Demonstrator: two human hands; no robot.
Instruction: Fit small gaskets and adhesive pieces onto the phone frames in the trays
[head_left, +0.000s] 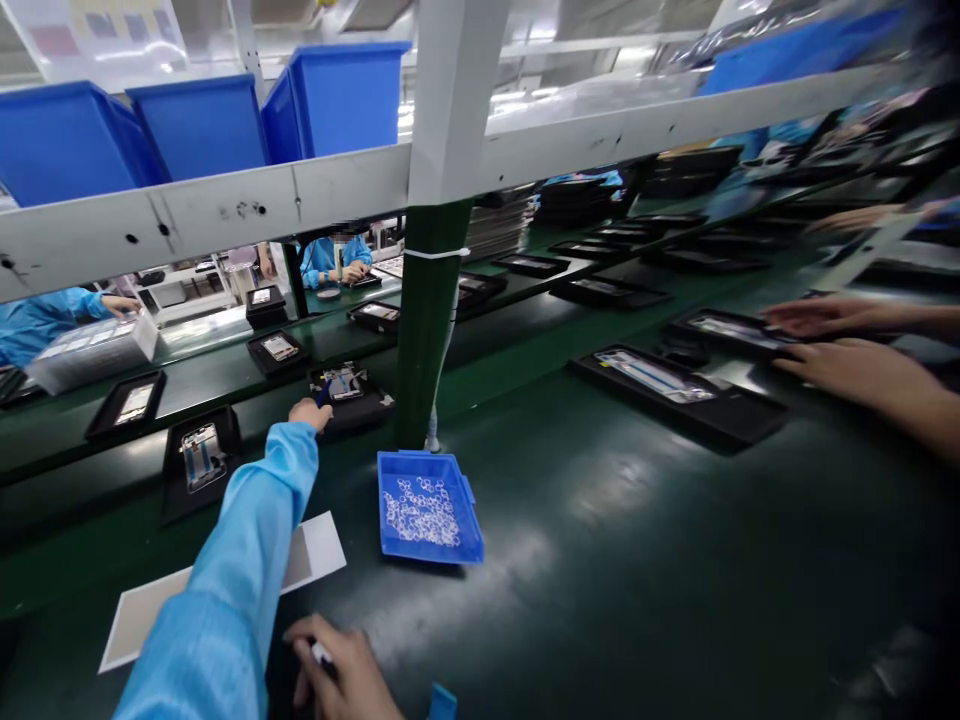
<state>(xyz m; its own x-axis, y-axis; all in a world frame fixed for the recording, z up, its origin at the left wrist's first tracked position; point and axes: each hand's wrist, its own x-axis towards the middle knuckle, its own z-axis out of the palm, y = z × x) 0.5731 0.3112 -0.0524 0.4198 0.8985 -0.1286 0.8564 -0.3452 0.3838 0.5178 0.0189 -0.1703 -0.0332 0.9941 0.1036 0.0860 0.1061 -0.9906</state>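
I am resting my left hand (pixel 309 413) on a black tray (pixel 375 420) behind the blue bin (pixel 427 458), its grip unclear, while my right hand (pixel 341 668) is pinching a pen (pixel 322 655) narrowly, and many white rings (pixel 421 512) are lying in the bin.

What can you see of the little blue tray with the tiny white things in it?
The blue plastic tray is small, shallow and rectangular, with low walls and a bright, smooth look. A heap of tiny whitish rings lies loose on its floor, and I can't tell exactly what they are. The tray sits flat and a little crooked on the dark green bench top, just in front of a green post. No hand is touching it.
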